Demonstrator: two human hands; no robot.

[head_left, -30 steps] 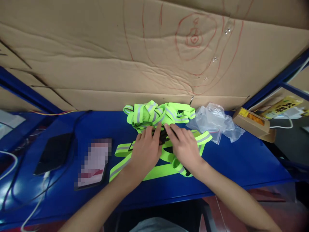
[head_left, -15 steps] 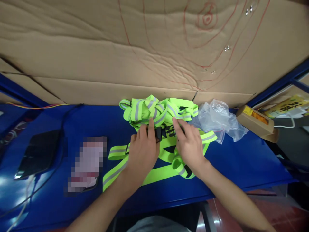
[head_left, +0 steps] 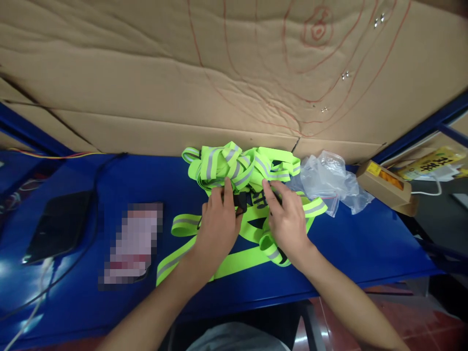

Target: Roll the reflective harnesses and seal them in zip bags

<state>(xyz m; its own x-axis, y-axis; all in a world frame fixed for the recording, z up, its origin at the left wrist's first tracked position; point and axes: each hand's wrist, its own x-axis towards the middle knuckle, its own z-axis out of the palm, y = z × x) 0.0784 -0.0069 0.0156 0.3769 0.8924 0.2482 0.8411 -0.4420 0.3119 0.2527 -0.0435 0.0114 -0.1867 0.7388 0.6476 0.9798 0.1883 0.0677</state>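
Note:
Neon yellow-green straps with grey reflective stripes (head_left: 232, 165) lie bunched on the blue table, their looser bands spreading toward the front. My left hand (head_left: 219, 219) is closed on a black buckle (head_left: 240, 201) at the middle of the straps. To its right, my right hand (head_left: 287, 212) is closed around part of the straps, with a black piece partly visible by its thumb and index finger. More black pieces show between the two hands. A green loop (head_left: 270, 246) curls below my right hand.
Clear plastic bags (head_left: 325, 178) and a small cardboard box (head_left: 385, 184) lie to the right. A blurred-out phone-like object (head_left: 133, 243) and a black device with a cable (head_left: 58, 226) are left. A cardboard wall (head_left: 146, 97) stands behind.
The view has shifted slightly. My left hand has tilted the black buckle a little; my right hand stays in nearly the same place on the straps.

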